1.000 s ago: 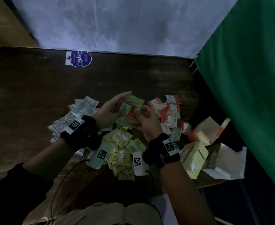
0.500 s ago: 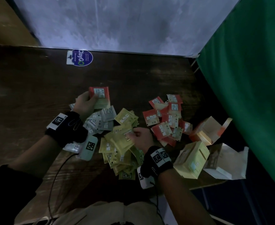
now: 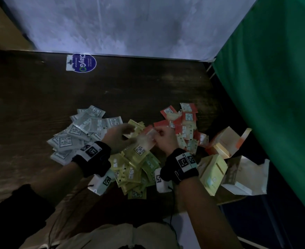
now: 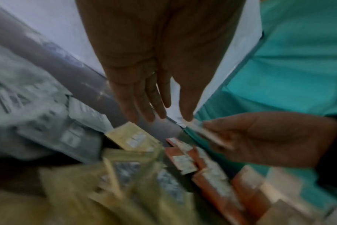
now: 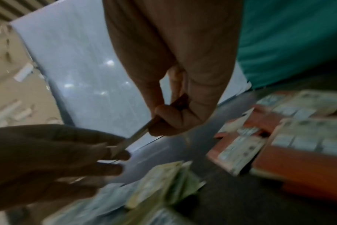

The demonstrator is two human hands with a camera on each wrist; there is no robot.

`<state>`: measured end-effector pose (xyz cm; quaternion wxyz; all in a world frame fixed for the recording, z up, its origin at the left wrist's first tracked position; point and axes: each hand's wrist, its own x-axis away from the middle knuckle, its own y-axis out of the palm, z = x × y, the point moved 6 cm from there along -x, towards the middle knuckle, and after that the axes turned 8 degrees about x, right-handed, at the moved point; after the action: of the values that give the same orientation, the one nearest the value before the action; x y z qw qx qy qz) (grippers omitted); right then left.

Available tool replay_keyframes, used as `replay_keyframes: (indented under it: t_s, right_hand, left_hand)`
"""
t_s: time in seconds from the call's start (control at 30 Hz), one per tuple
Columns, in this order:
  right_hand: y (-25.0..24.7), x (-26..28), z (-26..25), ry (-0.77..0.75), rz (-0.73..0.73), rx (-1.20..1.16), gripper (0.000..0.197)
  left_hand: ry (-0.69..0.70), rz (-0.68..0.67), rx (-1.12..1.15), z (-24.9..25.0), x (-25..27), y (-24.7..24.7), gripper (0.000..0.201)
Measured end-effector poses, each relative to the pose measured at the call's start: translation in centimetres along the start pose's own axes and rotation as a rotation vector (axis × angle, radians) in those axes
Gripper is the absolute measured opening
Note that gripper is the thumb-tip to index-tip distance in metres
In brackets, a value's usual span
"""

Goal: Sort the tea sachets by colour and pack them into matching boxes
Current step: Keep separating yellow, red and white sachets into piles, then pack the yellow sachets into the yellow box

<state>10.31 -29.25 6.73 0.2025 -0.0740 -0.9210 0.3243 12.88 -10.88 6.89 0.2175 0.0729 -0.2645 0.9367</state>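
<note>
**Head view: both hands meeting above the yellow sachet pile**

Head view, from the hands outward. The right hand (image 3: 163, 139) pinches a red sachet (image 3: 150, 134) between thumb and curled fingers, directly above the yellow sachet pile (image 3: 133, 168); the right wrist view shows the sachet edge-on in that pinch (image 5: 142, 130). The left hand (image 3: 118, 139) reaches toward the same sachet with fingers extended and relaxed; in the left wrist view its fingers (image 4: 144, 105) are straight and its thumb tip lies at the sachet's corner (image 4: 204, 134), though blur leaves contact uncertain. Left of the yellow pile lies the grey sachet pile (image 3: 79, 133), and beyond it to the right lies the red sachet pile (image 3: 184, 126). To the right of the yellow pile stand a yellow box (image 3: 213, 172), an open red box (image 3: 225, 142) behind it, and an open white box (image 3: 245, 175) farthest right. All rest on the dark wooden surface (image 3: 40, 105), which carries a blue sticker (image 3: 83, 62) at its far edge. A green curtain (image 3: 274, 87) hangs beyond the boxes.
</note>
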Motion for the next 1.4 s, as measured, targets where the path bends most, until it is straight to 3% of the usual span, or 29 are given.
replay_keyframes:
  t_s: [0.1,0.2,0.37,0.6,0.7,0.8,0.87,0.93,1.03,1.17,1.3,1.4]
  right_hand:
    - [-3.7,-1.9,2.6,0.164,0.216,0.026,0.024]
    - [-7.0,-3.0,4.0,0.217,0.349,0.036,0.016]
    - [-8.2,-3.7,5.5,0.316,0.337,0.102,0.028]
    - [-8.1,3.4,3.6,0.08,0.426,0.269,0.036]
    - [-9.1,8.1,6.9,0.224,0.545,0.396,0.053]
    - [-9.5,11.3,11.5,0.512,0.589,0.477,0.068]
    - [-9.3,12.3,13.4,0.653,0.549,0.4,0.076]
    - [-9.0,12.9,14.1,0.685,0.518,0.255,0.074]
    - [-9.1,13.7,14.5,0.649,0.508,0.167,0.064]
    - [-9.6,15.5,13.7,0.504,0.55,0.139,0.074]
    - [-8.4,15.3,11.3,0.183,0.305,0.181,0.07]
    - [-7.8,14.2,10.8,0.12,0.141,0.196,0.069]
  left_hand:
    - [0.005,-0.088,-0.398,-2.4,-1.8,-0.6,0.053]
    - [-0.131,-0.259,-0.727,-6.4,-2.6,-1.1,0.057]
    - [-0.136,-0.344,-0.915,-8.8,-2.2,-1.3,0.073]
    - [-0.158,-0.185,-0.8,-7.2,-2.1,-2.4,0.061]
    - [0.066,-0.088,-0.63,-4.2,-0.7,-0.9,0.047]
    - [0.32,-0.074,-0.453,-2.2,1.6,1.1,0.03]
    - [0.334,-0.074,-0.375,-1.8,2.7,2.2,0.025]
    - [0.311,-0.082,-0.331,-1.8,3.2,3.3,0.024]
    - [0.3,-0.128,-0.284,-2.2,3.9,4.7,0.026]
    - [0.355,-0.201,-0.275,-2.1,5.2,6.1,0.026]
    - [0.334,-0.221,-0.373,-2.2,5.7,6.7,0.027]
    - [0.364,-0.248,-0.404,-2.0,6.1,6.9,0.027]
